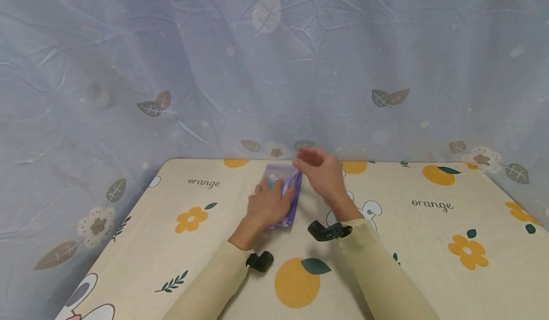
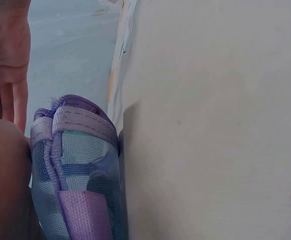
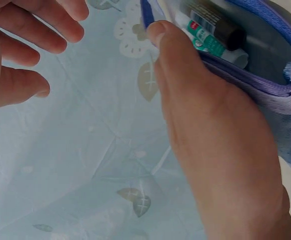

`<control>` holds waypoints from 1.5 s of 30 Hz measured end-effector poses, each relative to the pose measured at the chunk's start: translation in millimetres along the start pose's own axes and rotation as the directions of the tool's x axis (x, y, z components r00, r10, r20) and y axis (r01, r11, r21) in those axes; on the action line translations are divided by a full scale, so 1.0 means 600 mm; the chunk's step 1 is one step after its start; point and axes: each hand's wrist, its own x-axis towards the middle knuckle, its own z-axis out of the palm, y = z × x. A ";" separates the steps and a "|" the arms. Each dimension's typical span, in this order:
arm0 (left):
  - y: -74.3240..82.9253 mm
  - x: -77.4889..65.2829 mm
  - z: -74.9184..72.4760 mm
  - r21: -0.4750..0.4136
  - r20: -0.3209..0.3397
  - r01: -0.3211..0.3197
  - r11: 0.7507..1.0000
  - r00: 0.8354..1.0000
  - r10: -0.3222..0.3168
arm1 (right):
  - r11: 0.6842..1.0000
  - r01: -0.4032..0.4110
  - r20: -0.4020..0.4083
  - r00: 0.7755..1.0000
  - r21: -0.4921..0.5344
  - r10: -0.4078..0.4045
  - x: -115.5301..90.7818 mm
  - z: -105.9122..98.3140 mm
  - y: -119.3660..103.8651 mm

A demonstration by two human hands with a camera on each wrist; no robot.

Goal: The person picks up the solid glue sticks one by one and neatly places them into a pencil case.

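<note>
A purple-trimmed mesh zip pouch (image 1: 296,201) lies on the table, its side also showing in the left wrist view. My left hand (image 1: 268,205) rests on top with its fingers spread. From the right wrist, the pouch gapes beside my left hand (image 3: 220,125). Inside are a black-capped tube (image 3: 218,25) and a green-and-white tube (image 3: 213,42). My right hand (image 1: 321,172) is raised near the pouch's far right corner. Its fingers are loosely bent and apart, with nothing visible between them in the right wrist view. My left palm hides part of the pouch.
A cream tablecloth (image 1: 231,282) printed with oranges and flowers covers the table. Behind its far edge hangs a blue-grey curtain (image 1: 274,82) with leaf prints. Dark wrist cameras sit on both wrists.
</note>
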 end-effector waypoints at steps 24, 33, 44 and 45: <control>0.000 -0.001 0.002 0.016 -0.005 -0.010 1.000 1.000 0.010 | 0.999 0.051 0.037 0.998 -0.006 -0.050 0.000 -0.011 -0.009; -0.001 -0.001 0.000 0.006 0.000 -0.019 1.000 1.000 0.019 | 0.996 0.089 0.029 0.996 0.002 -0.089 0.003 -0.021 -0.008; 0.000 0.000 0.001 0.009 0.003 -0.008 1.000 1.000 0.008 | 0.998 0.055 -0.019 0.998 -0.028 -0.056 0.014 -0.042 -0.001; 0.000 0.000 0.001 0.008 0.003 -0.008 1.000 1.000 0.008 | 0.998 0.053 -0.022 0.998 -0.030 -0.053 0.015 -0.044 0.000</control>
